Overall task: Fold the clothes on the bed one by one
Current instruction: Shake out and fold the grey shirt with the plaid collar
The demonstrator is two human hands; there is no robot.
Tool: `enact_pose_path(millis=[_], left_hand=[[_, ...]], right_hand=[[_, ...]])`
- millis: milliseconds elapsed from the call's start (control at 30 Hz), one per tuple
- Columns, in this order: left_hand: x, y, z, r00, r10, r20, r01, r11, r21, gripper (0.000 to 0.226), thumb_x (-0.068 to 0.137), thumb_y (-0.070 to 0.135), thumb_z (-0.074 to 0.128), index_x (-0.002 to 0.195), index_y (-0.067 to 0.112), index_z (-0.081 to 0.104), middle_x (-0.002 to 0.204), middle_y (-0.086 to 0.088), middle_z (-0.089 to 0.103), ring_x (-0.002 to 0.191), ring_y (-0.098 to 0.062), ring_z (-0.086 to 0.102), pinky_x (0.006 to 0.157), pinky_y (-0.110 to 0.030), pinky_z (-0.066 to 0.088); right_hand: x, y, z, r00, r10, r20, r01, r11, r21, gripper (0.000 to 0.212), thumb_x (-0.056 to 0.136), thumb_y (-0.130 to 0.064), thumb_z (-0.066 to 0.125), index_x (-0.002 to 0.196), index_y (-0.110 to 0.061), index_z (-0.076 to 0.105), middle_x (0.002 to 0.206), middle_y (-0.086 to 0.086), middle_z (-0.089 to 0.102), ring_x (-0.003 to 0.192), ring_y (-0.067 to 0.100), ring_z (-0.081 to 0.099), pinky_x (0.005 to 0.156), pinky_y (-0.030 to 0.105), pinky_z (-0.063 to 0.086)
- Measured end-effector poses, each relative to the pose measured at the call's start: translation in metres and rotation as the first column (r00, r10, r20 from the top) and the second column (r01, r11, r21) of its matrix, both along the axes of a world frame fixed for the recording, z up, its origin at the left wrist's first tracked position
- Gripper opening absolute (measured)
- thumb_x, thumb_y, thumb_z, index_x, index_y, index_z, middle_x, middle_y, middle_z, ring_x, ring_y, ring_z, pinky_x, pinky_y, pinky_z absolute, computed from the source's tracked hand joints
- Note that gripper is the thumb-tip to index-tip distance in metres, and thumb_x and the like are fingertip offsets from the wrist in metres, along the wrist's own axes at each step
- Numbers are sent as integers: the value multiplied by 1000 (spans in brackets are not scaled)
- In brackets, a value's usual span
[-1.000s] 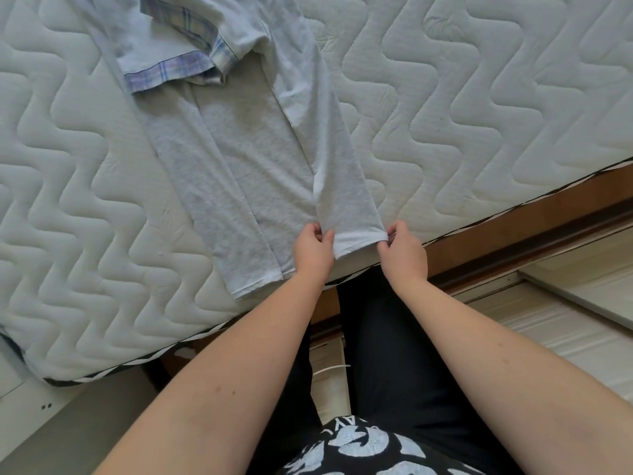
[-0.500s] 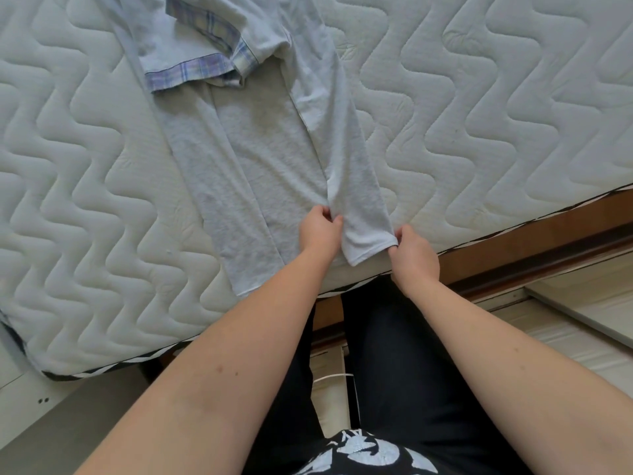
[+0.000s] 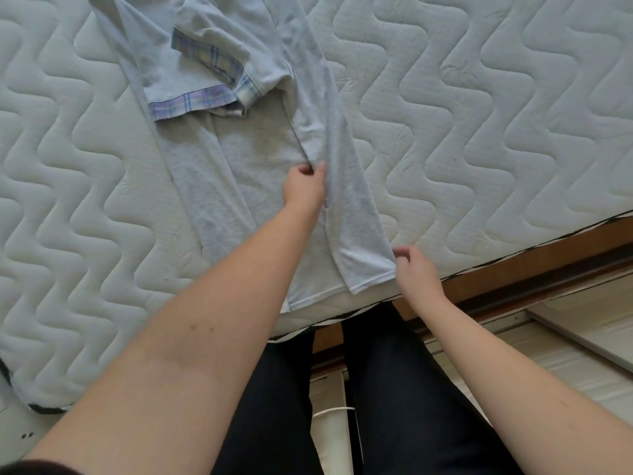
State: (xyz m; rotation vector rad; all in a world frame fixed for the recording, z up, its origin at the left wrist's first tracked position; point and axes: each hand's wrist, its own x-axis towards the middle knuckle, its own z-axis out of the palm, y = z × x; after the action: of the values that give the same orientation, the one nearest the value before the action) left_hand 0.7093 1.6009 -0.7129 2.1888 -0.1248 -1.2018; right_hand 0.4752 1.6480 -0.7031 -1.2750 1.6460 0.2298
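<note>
We see a soft, matt grey knit shirt (image 3: 246,166), faintly heathered, with woven plaid cloth trim (image 3: 191,104) at the sleeve hems. Under it we have a white quilted mattress (image 3: 479,132), padded in stitched waves. Along the edge we catch a smooth, brown wooden bed frame (image 3: 513,269).

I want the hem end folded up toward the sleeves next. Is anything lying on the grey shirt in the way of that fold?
Nothing foreign lies on the grey shirt. Only its own plaid-trimmed sleeve is folded across the upper part. The left hand pinches the folded side strip mid-length; the right hand pinches the hem corner.
</note>
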Motion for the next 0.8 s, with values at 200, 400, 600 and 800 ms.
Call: enact_pose_path(millis=[200, 400, 600, 800], left_hand=[[31, -35, 6, 972, -200, 119, 197, 980, 37, 27, 92, 23, 65, 109, 2, 64, 107, -12, 68, 102, -30, 64, 91, -39, 53], [51, -22, 1, 955, -278, 105, 273, 960, 54, 30, 94, 13, 54, 122, 3, 59, 119, -14, 64, 108, -31, 61, 95, -44, 52], [27, 17, -4, 977, -146, -158, 146, 989, -11, 29, 90, 18, 71, 115, 6, 61, 106, -7, 65, 85, -18, 64, 70, -30, 59], [-20, 76, -10, 996, -93, -18, 92, 996, -7, 20, 91, 32, 68, 89, 13, 62, 83, -10, 69, 74, -20, 63, 77, -42, 58]], right_hand=[[10, -18, -7, 988, 153, -30, -155, 986, -66, 15, 94, -38, 58, 98, -24, 57, 87, -10, 59, 81, 13, 57, 70, 30, 41], [12, -22, -12, 962, 229, -152, -239, 969, -55, 15, 90, -38, 63, 85, -27, 54, 78, -9, 57, 76, 16, 57, 55, 28, 34], [13, -22, -8, 927, 327, -183, -334, 943, -6, 22, 89, -43, 64, 83, -24, 54, 78, -4, 58, 78, 21, 57, 70, 34, 47], [11, -19, -1, 936, 329, -130, -332, 943, -7, 22, 90, -43, 64, 88, -22, 56, 80, -4, 59, 76, 18, 57, 60, 30, 39]])
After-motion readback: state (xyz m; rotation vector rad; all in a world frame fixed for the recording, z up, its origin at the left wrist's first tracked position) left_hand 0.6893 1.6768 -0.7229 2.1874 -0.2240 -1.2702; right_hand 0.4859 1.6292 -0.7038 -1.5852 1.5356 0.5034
